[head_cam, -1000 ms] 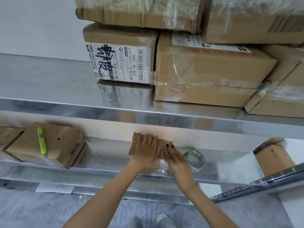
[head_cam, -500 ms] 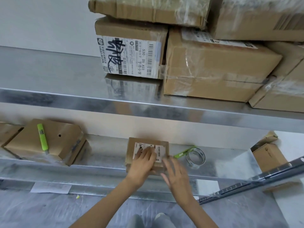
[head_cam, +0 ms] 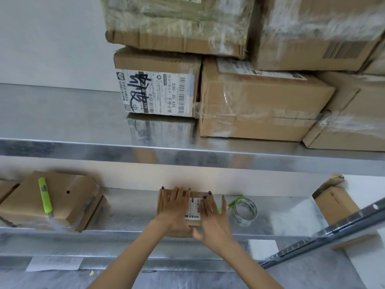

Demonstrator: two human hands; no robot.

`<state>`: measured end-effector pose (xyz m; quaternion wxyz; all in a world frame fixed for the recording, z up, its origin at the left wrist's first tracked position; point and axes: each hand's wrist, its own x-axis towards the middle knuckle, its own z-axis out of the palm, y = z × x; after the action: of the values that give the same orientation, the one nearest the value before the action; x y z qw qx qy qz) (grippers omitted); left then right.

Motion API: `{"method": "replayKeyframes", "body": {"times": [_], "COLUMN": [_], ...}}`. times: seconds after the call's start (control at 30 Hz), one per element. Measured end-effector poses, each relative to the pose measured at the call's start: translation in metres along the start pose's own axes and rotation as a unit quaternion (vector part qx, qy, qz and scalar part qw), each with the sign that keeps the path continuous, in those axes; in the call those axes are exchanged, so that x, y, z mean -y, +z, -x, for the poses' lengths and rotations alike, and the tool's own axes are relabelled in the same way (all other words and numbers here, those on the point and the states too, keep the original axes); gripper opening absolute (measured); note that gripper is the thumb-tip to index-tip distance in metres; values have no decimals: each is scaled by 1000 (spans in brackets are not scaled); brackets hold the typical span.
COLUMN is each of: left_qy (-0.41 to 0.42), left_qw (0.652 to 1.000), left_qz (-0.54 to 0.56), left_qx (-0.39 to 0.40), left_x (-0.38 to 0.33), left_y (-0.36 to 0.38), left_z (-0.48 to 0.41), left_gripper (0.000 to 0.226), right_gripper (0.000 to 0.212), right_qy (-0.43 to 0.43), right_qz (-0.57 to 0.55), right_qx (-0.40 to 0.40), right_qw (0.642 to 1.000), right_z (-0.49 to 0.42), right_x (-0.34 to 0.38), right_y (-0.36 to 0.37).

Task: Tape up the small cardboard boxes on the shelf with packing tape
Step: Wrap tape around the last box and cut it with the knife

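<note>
On the lower metal shelf [head_cam: 133, 207], a small cardboard box [head_cam: 194, 196] sat near the front edge, just left of a roll of clear tape [head_cam: 245, 212] that lay on the same shelf close by but not touching it. The left hand [head_cam: 174, 209] lay flat on the left part of the box top, fingers straight and slightly spread, gripping nothing. The right hand [head_cam: 214, 223] lay on the right part in the same way — fingers straight and fanned, the outermost one past the box's right edge, the hand a little blurred. Between the two hands showed a white barcode label [head_cam: 194, 211] stuck to the top. A green strip [head_cam: 234, 202] poked out from behind the roll; what it was could not be told. Well to the left, a larger flat box [head_cam: 70, 202] lay tilted on the shelf with a green utility knife [head_cam: 45, 198] resting on it. At the far right stood another small box [head_cam: 333, 205]. The upper shelf [head_cam: 62, 122] carried stacked cartons [head_cam: 260, 105] wrapped in tape — one of them [head_cam: 158, 59] bore a shipping label with black marker writing.
</note>
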<state>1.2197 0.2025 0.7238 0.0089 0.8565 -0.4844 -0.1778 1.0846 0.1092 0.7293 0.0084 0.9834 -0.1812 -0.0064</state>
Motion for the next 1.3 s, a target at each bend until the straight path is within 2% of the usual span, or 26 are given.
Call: {"method": "replayKeyframes", "body": {"times": [0.07,0.13,0.2,0.33,0.4,0.47,0.57,0.63,0.73,0.8,0.9,0.97,1.07,1.2,1.3], "left_qy": [1,0,3,9,7,2,-1,8,2,-13,-13,-9,-11,5,20], "left_qw": [1000,1000,1000,1000,999,998,997,997,995,996,999,999,997,998,999], "left_qz": [3,7,0,-21,-29,-30,-26,-21,-23,-33,-34,-47,-82,-60,-36], "left_qx": [5,12,18,-18,-33,-46,-70,-69,-94,-77,-26,-15,-1,23,34], "left_x": [0,-1,-3,-5,-5,-5,-6,-6,-6,-3,-9,-16,-22,-18,-17], "left_y": [0,-1,-2,2,4,4,-6,-22,-48,-56,-54,-49,-46,-44,-43], "left_z": [-1,0,3,8,8,8,8,6,0,-5,-11,-15,-18,-19,-21], "left_gripper": [121,122,126,127,125,127,131,127,108,108,109,107,103,105,103], "right_gripper": [107,107,107,121,124,121,122,130,139,142,146,142,124,110,103], "right_qy": [12,2,19,14,1,-8,-26,2,25,30,59,48,28,-6,4], "right_qz": [2,18,2,26,12,0,29,28,-13,-13,-31,-38,-37,-19,-26], "right_qx": [37,67,132,205,216,196,63,53,52,42,78,62,27,-28,-8], "right_qw": [999,998,991,978,976,981,997,998,998,999,995,996,999,999,1000], "right_z": [-8,-13,-18,-39,-47,-47,-39,-31,-24,-16,-3,3,13,13,4], "right_x": [1,-2,-5,-8,-12,-14,-20,-24,-29,-26,-24,-29,-36,-37,-37], "right_y": [-6,-9,-12,-29,-35,-40,-31,-28,-21,-22,-15,-7,-2,-6,-14]}}
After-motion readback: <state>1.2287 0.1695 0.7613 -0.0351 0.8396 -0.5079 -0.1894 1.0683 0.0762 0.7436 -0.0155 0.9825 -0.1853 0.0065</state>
